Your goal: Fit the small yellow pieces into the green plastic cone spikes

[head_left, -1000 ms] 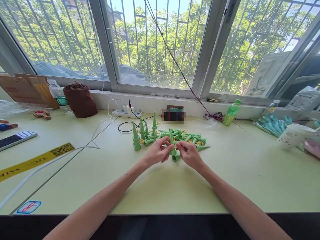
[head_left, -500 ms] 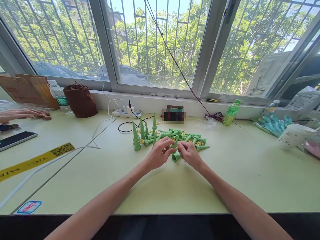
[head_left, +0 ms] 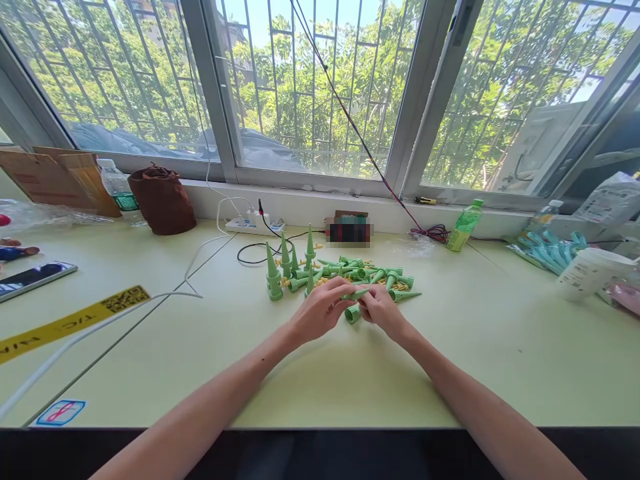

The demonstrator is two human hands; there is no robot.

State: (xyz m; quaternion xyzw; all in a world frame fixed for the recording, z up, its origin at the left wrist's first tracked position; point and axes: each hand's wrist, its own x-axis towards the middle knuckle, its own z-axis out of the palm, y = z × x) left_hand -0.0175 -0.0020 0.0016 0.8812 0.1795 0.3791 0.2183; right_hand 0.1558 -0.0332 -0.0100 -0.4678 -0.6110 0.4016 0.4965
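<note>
Between my hands is a green plastic watering spike (head_left: 357, 294), lying nearly level with its tip to the right. My left hand (head_left: 320, 308) is closed round its wide end, which the fingers mostly hide. At the tip side, the fingers of my right hand (head_left: 381, 308) are pinched against the spike; whether they hold a small part too is hidden. Just below sits a loose green threaded piece (head_left: 352, 315) on the table. Several spikes stand upright to the left, one a green spike (head_left: 273, 275) with a collar. Behind my hands lies a heap of green spikes (head_left: 357, 267) mixed with small yellow valves (head_left: 403, 285).
At the back are a power strip (head_left: 250, 227), a black cable (head_left: 250, 261) and a pixelated dark object (head_left: 349, 231). A green bottle (head_left: 464, 227) and a white cup (head_left: 593, 277) stand right. Left are a brown pouch (head_left: 163, 200) and a phone (head_left: 35, 280).
The spike in my hands has tipped from upright to nearly level, its point swinging right. Another person's hand appeared at the far left and is gone, along with a small brown figure there.
</note>
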